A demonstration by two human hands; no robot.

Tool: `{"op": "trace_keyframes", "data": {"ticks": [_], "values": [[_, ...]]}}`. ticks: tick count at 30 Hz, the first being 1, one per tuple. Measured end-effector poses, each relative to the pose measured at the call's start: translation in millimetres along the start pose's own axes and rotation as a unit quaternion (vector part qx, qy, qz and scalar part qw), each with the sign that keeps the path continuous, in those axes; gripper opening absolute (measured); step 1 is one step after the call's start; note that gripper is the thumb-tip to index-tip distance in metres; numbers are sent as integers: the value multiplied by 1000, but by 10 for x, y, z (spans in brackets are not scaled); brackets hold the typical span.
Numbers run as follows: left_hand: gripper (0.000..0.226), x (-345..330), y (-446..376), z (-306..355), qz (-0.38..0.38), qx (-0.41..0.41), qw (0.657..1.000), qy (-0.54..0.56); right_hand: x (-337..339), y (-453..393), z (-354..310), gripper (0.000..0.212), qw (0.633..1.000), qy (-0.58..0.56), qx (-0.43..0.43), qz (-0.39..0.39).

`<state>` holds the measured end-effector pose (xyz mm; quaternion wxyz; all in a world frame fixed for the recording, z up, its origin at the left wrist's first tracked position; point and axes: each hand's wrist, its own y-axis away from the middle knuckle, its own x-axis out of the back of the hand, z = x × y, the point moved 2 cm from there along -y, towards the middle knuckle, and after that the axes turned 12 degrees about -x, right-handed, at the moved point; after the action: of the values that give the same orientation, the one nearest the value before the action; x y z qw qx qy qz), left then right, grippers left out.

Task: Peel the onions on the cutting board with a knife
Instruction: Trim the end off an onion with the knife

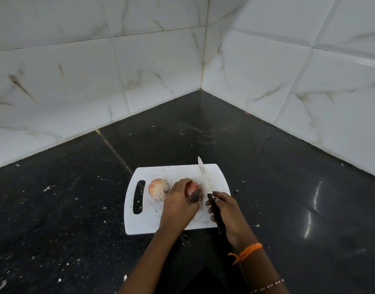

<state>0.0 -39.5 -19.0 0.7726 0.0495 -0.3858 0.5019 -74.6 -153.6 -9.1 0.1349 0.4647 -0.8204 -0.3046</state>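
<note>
A white plastic cutting board [212, 172] with a slot handle at its left end lay flat on the dark counter, flecked with bits of skin. Two onions sat on it — the left onion [158, 188] pale pinkish-tan and unheld, papery skin lifting at its base; the right onion [195, 190] redder, with a dark patch. The knife [204, 179] — black handle, narrow blade — pointed away, just right of the right onion.

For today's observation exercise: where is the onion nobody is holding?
In the head view, the loose onion lies on the cutting board's left part, between its handle slot and the left hand.
</note>
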Motion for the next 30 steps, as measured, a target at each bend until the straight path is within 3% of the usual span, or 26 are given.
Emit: {"op": "trace_keyframes", "data": {"ticks": [9,14,19,24,30], "values": [[59,30,-64,22,-10,-20,996,-89,14,41,-35,23,998,33,29,-35],[50,39,-118,25,-48,-3,998,-42,17,77,-11,37,996,-4,28,-86],[47,93,-140,30,-23,33,998,50,9,100,-33,33,980,-120,-9,-155],[47,116,-126,-15,-33,42,996,78,38,66,-16,29,980,-131,-23,-149],[48,98,-102,-6,-22,53,994,94,37,82,33,40,984,-89,-49,-148]]}}
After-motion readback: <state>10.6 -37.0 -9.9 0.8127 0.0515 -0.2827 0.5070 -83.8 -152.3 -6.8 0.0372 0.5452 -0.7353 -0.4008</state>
